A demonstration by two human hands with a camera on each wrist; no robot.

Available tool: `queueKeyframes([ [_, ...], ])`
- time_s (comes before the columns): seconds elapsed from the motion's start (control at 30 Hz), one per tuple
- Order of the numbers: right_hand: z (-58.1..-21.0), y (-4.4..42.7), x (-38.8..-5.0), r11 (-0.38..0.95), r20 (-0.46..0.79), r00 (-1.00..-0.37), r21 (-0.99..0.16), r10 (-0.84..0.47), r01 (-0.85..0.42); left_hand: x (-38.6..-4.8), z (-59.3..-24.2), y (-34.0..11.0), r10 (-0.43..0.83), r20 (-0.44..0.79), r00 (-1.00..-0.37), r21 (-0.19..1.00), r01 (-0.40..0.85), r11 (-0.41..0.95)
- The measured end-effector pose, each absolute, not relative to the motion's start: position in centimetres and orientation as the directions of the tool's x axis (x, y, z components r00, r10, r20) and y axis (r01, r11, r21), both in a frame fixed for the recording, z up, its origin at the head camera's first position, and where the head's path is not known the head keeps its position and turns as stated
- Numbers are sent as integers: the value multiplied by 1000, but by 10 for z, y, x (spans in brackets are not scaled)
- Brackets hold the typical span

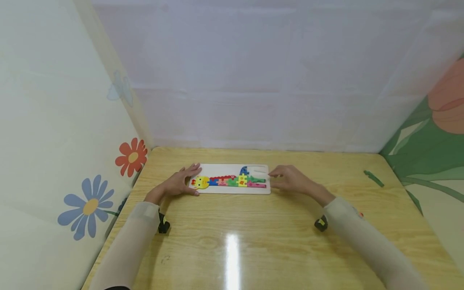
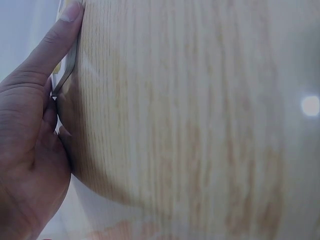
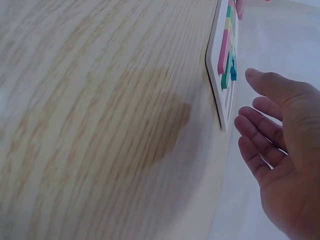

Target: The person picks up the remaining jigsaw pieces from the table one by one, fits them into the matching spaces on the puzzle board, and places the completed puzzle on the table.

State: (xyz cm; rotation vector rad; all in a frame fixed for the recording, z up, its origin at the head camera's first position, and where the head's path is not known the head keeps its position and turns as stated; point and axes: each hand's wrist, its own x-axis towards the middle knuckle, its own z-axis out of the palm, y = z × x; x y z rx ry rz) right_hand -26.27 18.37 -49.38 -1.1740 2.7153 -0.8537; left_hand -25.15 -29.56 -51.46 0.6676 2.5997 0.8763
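A giraffe jigsaw board (image 1: 221, 167) lies flat on the table, its yellow head piece (image 1: 201, 182) to the left and its legs to the right. Coloured pieces fill most of the shape; a bare white recess shows at the upper right, beside a blue piece (image 1: 244, 170). My left hand (image 1: 177, 182) holds the board's left end, thumb along the near edge and fingers at the far edge. In the left wrist view the thumb (image 2: 52, 42) lies against the board's side. Just off the right end is my right hand (image 3: 285, 135), its fingers loosely bent around nothing.
A slim green piece (image 1: 374, 178) lies on the wooden table (image 1: 275, 241) at the right. Close to the right sleeve a small reddish thing (image 1: 360, 215) is mostly hidden. A white wall (image 1: 261, 80) stands behind the table, with flower-printed walls at both sides.
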Motion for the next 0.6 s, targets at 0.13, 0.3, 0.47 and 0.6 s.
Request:
queueKeyframes([
  [0.13, -493, 191, -261, 564, 151, -719, -519, -679, -642, -251, -515, -297, 521, -143, -841, 632, 328, 702],
  [0.3, -492, 200, -258, 580, 144, -726, -508, -672, -637, -252, -517, -298, 522, -137, -842, 631, 333, 701],
  [0.47, -490, 207, -255, 585, 146, -731, -504, -667, -635, -253, -519, -298, 522, -135, -842, 631, 333, 701],
  [0.6, -488, 212, -253, 594, 148, -737, -499, -659, -631, -252, -518, -297, 518, -137, -844, 629, 330, 704],
])
